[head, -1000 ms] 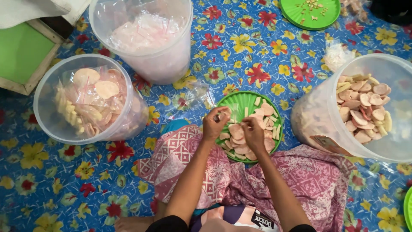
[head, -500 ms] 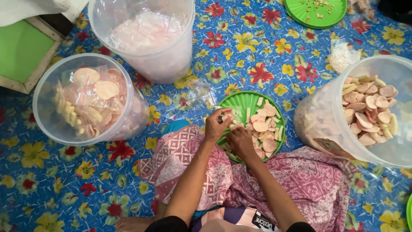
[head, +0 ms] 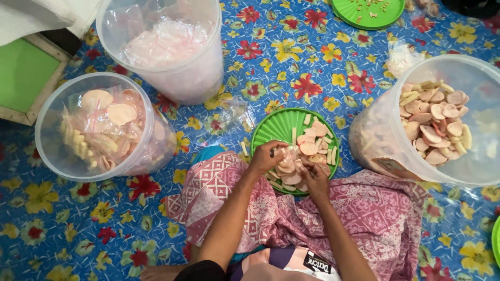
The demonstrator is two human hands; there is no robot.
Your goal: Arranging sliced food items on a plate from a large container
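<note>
1. The left hand [head: 266, 158] is closed on a few pale pink cracker chips [head: 291, 169], pinching them at the near rim of the green plate [head: 276, 127]. The right hand [head: 315, 179] rests on the same heap just beside it, fingers curled into the chips; I cannot tell whether it grips any.
2. The heap of round chips and pale sticks covers the near and right part of the plate, which lies on the flowered floor mat [head: 312, 67] against the person's pink patterned cloth [head: 385, 213].
3. To sort well, it seems best to lift only a few chips at once, keep both hands low over the plate so nothing spills onto the mat, and handle the brittle pieces lightly.
4. A clear tub of loose chips [head: 442, 125] stands just right of the plate; a tub of bagged chips [head: 99, 130] stands to the left, and a tub holding plastic bags [head: 166, 47] beyond it.
</note>
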